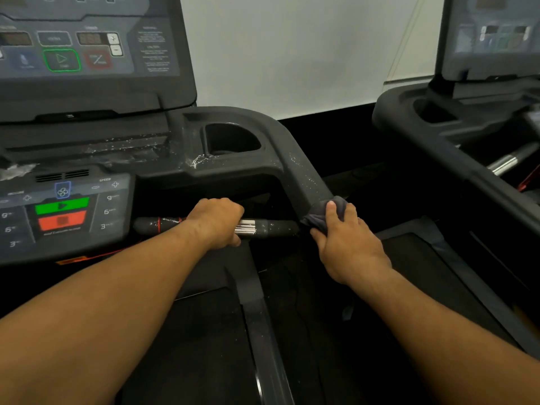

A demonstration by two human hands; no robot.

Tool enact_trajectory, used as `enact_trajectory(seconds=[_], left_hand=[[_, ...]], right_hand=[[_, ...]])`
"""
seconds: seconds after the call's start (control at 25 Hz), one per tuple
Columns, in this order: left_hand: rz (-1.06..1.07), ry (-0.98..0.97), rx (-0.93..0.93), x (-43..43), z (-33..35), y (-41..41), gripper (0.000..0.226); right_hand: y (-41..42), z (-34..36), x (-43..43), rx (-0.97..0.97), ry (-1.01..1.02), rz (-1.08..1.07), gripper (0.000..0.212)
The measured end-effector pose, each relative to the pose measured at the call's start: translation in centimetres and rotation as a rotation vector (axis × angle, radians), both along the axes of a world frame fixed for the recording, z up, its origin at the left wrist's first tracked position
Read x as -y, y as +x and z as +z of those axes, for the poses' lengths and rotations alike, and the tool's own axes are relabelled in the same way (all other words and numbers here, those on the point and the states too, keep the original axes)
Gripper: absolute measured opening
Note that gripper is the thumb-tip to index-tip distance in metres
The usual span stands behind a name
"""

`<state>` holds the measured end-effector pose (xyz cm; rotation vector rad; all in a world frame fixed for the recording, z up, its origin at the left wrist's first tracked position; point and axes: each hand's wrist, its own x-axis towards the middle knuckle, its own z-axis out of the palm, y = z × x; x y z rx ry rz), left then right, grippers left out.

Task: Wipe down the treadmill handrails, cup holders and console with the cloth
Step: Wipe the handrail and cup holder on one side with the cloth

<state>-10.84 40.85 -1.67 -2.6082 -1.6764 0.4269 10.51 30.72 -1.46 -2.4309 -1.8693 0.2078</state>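
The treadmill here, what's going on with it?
A person is wiping down the dark grey treadmill. Their right hand holds a crumpled dark grey cloth against the black side handrail, just where it meets the black and silver front grip bar. Their left hand grips that bar. There are white flecks, maybe spray, beside the deep black cup holder and on the ledge below the upper console screen, so those spots look not yet wiped.

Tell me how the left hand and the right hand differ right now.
The left hand grips the front bar bare; the right hand holds the cloth. The left hand sits nearer the console; the right hand is at the side handrail. Both are curled round something.
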Motion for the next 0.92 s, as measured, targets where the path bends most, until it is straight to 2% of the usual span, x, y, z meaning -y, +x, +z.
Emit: enact_trajectory(seconds=[0.24,0.4,0.8,0.92], left_hand=[[-0.003,0.001,0.04,0.5,-0.1,0.1,0.034],[-0.04,-0.018,0.019,0.4,0.4,0.2,0.037],[-0.09,0.0,-0.075,0.1,0.7,0.9,0.034],[-0.056,0.005,-0.063,0.4,0.3,0.6,0.033]], right_hand=[[-0.2,0.6,1.8,-0.026,-0.003,0.072,0.066],[-0.3,0.4,5.5,0.095,0.001,0.105,0.064],[-1.3,-0.5,-5.1,-0.018,0.115,-0.086,0.065],[-1.5,-0.5,-6.1,-0.003,0.128,-0.023,0.064]])
